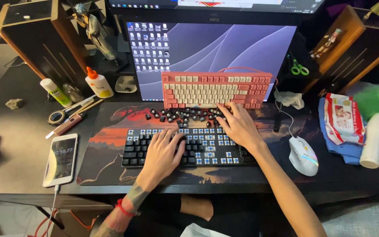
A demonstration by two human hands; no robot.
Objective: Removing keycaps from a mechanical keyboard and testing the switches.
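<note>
A: Two keyboards on the tabletop (pixel 18 175) — black keyboard (pixel 189 148) on the desk mat (pixel 110 131), many blue switches bare. Pink keyboard (pixel 216 90) leans against the monitor (pixel 216 48) behind it.

B: Hands?

A: Left hand (pixel 163 153) flat on the black board's middle, fingers spread, pinching nothing I can see. Right hand (pixel 237 125) at the upper right, fingertips at the loose keycaps (pixel 180 116) piled along the top edge — can't tell if its grip has one.

B: Advice?

A: Left hand bracing the board looks right. Seat each cap square on its stem, press straight down. Mouse (pixel 303 156) and phone (pixel 61 159) sit clear.
</note>
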